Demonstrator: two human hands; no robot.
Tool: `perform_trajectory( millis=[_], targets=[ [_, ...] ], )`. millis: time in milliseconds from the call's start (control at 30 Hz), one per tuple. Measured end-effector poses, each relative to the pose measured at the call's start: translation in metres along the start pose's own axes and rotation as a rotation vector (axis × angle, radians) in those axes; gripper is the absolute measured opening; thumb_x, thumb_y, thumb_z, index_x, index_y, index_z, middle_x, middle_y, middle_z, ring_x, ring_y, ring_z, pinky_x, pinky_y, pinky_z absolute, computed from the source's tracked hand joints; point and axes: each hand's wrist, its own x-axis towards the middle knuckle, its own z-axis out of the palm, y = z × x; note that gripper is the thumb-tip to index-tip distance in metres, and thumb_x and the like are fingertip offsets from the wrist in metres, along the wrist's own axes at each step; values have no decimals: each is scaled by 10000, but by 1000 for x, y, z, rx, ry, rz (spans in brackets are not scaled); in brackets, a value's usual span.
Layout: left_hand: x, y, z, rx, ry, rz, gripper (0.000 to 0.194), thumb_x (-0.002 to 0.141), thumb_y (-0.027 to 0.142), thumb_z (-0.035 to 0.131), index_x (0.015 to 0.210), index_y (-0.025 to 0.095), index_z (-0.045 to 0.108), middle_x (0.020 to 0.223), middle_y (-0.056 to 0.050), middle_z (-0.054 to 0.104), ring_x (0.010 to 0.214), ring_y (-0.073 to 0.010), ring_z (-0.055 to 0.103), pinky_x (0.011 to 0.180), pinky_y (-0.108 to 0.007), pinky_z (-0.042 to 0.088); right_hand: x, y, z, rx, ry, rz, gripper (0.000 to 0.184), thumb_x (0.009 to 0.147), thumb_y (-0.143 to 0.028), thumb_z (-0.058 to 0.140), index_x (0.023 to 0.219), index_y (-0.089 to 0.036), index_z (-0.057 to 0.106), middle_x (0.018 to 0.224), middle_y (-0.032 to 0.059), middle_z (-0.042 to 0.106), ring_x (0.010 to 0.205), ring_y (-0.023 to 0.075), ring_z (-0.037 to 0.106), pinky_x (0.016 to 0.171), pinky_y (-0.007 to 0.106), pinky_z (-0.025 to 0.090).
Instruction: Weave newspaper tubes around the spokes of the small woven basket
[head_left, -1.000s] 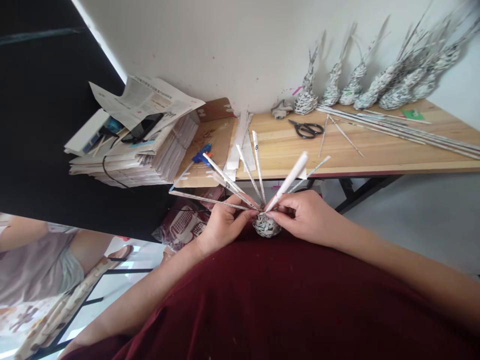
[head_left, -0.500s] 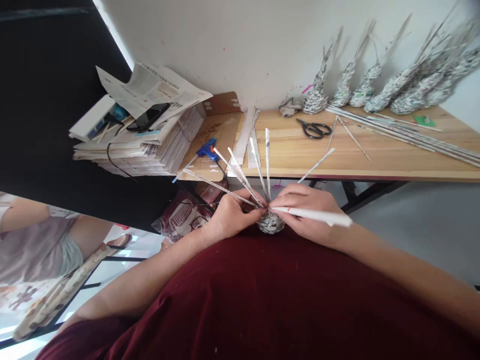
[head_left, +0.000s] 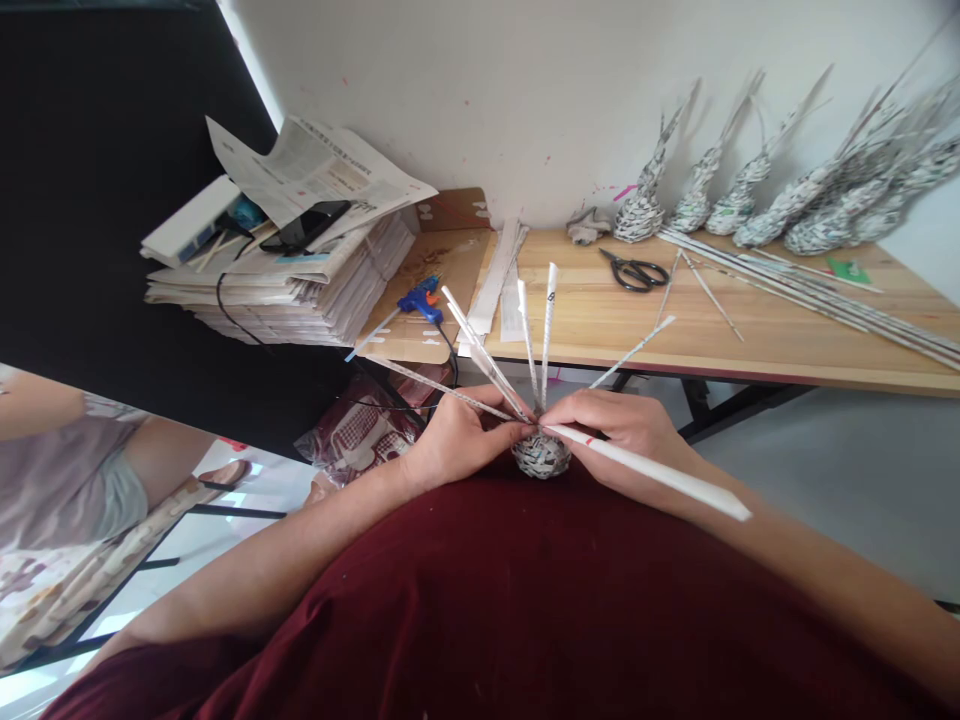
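Observation:
A small round body woven from rolled newspaper strips, a paper-woven base (head_left: pixel 541 456), is between my hands in front of my dark red shirt. Several paper tubes (head_left: pixel 548 330) stick up and fan out from its top. My left hand (head_left: pixel 466 432) is closed in a pinch at the base's upper left rim, thumb against the weave. My right hand (head_left: pixel 626 435) pinches the upper right side. A white paper tube (head_left: pixel 660 474) with a red mark runs from the rim across my right hand toward the lower right. My fingertips partly hide the rim.
On the wooden table (head_left: pixel 570 330) lie black-handled scissors (head_left: pixel 636 272), a blue glue gun (head_left: pixel 421 303), and long paper tubes (head_left: pixel 810 285). Several finished-looking woven pieces (head_left: pixel 640 205) stand by the wall. A newspaper stack (head_left: pixel 300 300) is at left. Another person (head_left: pixel 82 470) sits at far left.
The white paper tube over my right hand has swung downward, its free end now lower and farther right. Both hands stay at the woven rim. The view has shifted slightly.

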Motion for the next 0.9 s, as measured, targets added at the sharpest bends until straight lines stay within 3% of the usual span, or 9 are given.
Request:
perform_trajectory(
  millis=[267, 500, 700, 800, 900],
  targets=[
    [2, -5, 0, 62, -26, 50, 75, 814, 198, 716, 866, 144, 716, 814, -33, 734, 784, -160, 675, 746, -261, 533, 1, 0, 1, -33, -7, 0, 168, 954, -165, 561, 933, -204, 723, 842, 33, 733, 727, 140, 651, 680, 253, 477],
    [7, 1, -4, 134, -78, -69, 59, 788, 196, 702, 828, 152, 708, 783, -22, 729, 736, -154, 658, 696, -254, 519, 3, 1, 3, -66, 39, -35, 161, 946, -150, 579, 943, -188, 735, 874, 34, 773, 732, 134, 683, 694, 232, 485],
    [1, 11, -2, 123, -123, -102, 138, 805, 252, 726, 909, 162, 711, 868, -39, 763, 789, -183, 702, 706, -270, 549, 7, -5, 6, -28, 141, 80, 79, 911, -212, 661, 878, -192, 730, 683, -28, 709, 540, 78, 574, 554, 198, 414],
    [0, 7, 1, 92, -107, -90, 217, 789, 297, 782, 951, 162, 730, 890, -45, 773, 811, -194, 713, 744, -286, 562, 8, -7, 8, -21, 143, 106, 116, 922, -266, 659, 878, -188, 733, 686, -17, 705, 544, 81, 565, 546, 205, 402],
    [3, 2, 1, 93, -63, -3, 162, 825, 273, 760, 940, 160, 744, 893, -46, 773, 847, -193, 704, 805, -297, 557, 8, -9, 6, 44, 155, 130, 150, 935, -292, 646, 910, -177, 738, 729, -1, 724, 548, 81, 566, 542, 205, 408]
  ],
)
